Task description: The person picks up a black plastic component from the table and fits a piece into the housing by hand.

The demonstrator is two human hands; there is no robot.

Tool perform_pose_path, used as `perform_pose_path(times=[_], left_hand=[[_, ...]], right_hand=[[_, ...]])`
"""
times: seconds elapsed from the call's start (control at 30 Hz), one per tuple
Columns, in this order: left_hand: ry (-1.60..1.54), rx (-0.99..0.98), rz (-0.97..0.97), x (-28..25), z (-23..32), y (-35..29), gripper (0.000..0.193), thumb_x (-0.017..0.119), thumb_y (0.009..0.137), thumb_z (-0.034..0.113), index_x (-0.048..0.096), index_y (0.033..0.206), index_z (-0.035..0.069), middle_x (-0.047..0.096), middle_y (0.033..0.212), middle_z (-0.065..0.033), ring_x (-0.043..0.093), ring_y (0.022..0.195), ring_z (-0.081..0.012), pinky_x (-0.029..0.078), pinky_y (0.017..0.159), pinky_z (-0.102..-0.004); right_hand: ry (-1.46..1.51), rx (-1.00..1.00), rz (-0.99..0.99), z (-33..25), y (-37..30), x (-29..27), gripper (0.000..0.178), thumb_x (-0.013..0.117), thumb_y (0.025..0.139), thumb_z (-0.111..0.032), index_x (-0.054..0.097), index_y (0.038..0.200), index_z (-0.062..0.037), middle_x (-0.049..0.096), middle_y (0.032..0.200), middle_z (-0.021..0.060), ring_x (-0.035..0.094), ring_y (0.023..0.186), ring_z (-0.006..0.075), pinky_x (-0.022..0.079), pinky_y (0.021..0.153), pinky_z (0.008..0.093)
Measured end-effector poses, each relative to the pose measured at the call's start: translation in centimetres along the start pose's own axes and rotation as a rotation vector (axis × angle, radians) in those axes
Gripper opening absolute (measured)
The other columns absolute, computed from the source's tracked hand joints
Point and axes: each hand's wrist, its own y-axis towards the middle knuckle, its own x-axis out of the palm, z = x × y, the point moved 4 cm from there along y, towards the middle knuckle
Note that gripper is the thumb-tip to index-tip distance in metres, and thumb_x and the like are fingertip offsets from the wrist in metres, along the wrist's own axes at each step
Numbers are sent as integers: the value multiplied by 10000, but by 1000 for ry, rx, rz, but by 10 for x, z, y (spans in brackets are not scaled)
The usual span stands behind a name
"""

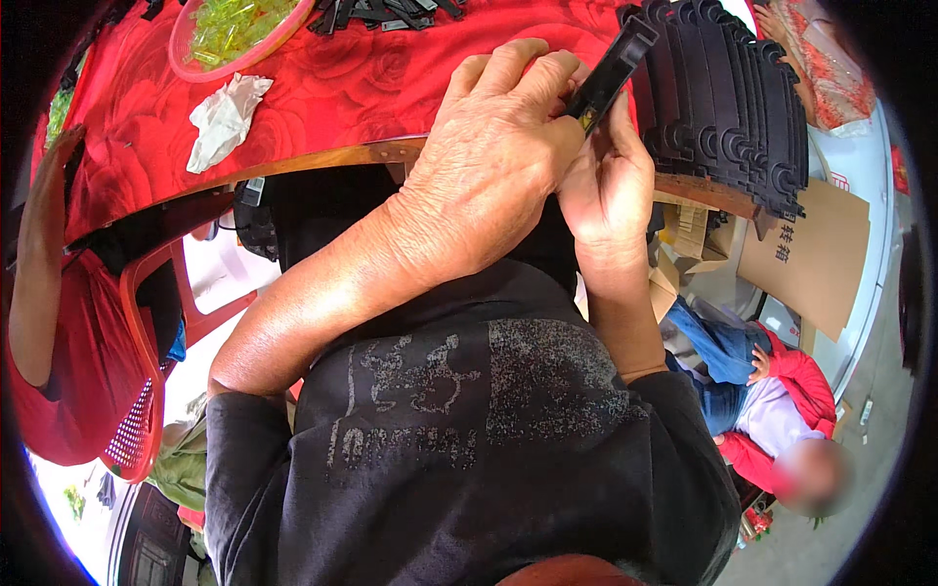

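Observation:
Above the table's near edge, both hands meet around a long, narrow black plastic part, which tilts up to the right. My left hand lies over its lower end with bent fingers, their tips partly hidden. My right hand supports the same end from the right, palm turned up, its fingers partly behind the part. A small yellowish bit shows on the part close to the left fingers; its kind is unclear. Just right of the hands stands a tight row of curved black plastic parts.
A red rose-patterned cloth covers the table. On it are a pink basin of yellow-green clear pieces, a crumpled white tissue and small black pieces. People sit at left and right. A red chair and cardboard flank me.

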Motion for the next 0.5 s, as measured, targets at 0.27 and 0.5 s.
perform_pose_path(times=[0.27,0.5], left_hand=[[-166,-33,-30,-6,-9,3,120,674,707,17,612,810,9,547,1264,-167,509,1170,-371,431,957,-450],[-212,-38,62,-11,-19,0,95,645,743,26,653,827,-16,589,1170,-204,530,1111,-376,436,927,-459]], right_hand=[[-82,53,-50,2,0,-8,379,437,1034,-264,533,1261,25,616,1193,104,591,1074,191,471,968,337],[-169,162,69,17,-14,-11,330,400,1047,-239,542,1203,15,620,1163,105,598,1087,177,489,960,330]])
